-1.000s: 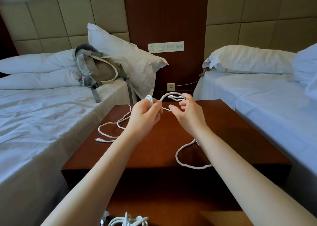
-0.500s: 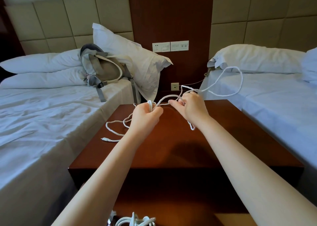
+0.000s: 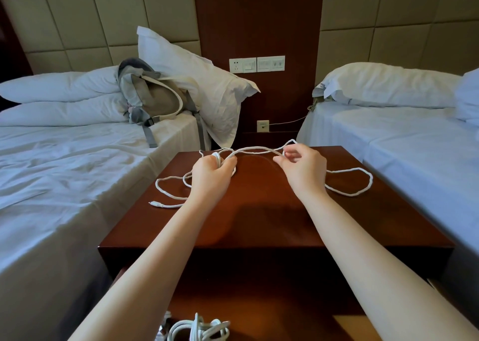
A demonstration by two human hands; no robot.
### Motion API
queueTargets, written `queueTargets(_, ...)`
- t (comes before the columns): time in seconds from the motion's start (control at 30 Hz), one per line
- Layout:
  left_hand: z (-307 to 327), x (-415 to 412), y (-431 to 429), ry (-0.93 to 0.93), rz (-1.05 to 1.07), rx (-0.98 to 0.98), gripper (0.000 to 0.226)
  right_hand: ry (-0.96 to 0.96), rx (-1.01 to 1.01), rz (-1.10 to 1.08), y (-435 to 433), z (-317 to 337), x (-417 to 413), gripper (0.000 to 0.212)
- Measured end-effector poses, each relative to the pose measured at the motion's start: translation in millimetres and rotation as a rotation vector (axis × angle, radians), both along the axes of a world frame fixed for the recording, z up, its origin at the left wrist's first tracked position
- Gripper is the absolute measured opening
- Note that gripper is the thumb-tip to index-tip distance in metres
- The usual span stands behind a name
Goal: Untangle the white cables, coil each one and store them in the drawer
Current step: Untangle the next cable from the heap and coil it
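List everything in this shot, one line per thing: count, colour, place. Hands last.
white cable: 1, white, looped across the nightstand top, held in both hands
coiled cables: one bundle, white, in the open drawer; number unclear
nightstand: 1, reddish-brown wood, between the beds
drawer: 1, same wood, open below the nightstand top
left bed, right bed: 2, white sheets, either side of the nightstand
backpack: 1, grey and tan, on the left bed
upright pillow: 1, white, behind the backpack
wall plates: 2, white, on the wood panel
left hand: grips wound turns of the cable
right hand: pinches the cable further along
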State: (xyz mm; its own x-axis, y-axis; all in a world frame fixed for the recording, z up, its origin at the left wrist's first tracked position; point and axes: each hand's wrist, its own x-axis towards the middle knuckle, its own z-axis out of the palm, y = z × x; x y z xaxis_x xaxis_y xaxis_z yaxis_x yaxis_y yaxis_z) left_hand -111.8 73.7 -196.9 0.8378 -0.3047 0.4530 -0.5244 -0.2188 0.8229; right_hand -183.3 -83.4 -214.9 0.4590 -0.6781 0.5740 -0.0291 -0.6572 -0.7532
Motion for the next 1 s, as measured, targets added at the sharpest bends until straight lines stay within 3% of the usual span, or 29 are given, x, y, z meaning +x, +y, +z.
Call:
queueTargets(0.17,-6.8,5.2,-5.0,0.054,-0.04,0.277,0.042,-0.036,-0.312,-0.032,-2.0,-1.6,-0.3,0.018)
queueTargets(0.3,-6.6,2.5,-0.5,0.355,-0.5,0.222,0.047,0.104,-0.499,-0.098,-8.7,-6.5,2.7,0.018)
queueTargets(0.43,2.1,2.6,6.6,0.605,-0.987,0.034,0.044,0.275,-0.476,-0.056,-9.8,-7.1,-1.2,0.02)
queueTargets(0.6,9.7,1.7,11.1,0.752,-1.323,-0.281,0.029,0.465,-0.538,0.034,-1.9,-2.8,-6.4,0.022)
queueTargets(0.77,12.3,1.9,9.5,0.871,-1.44,-0.491,0.036,0.567,-0.618,0.104,7.6,-8.0,-2.6,0.018)
queueTargets(0.87,19.3,0.3,7.7,0.915,-1.483,-0.645,0.036,0.478,-0.257,0.297,7.0,-6.4,-0.5,0.026)
queueTargets(1.0,26.0,-2.8,7.2,1.003,-1.412,-0.879,0.033,0.464,-0.24,0.369,6.1,-5.3,-3.7,0.023)
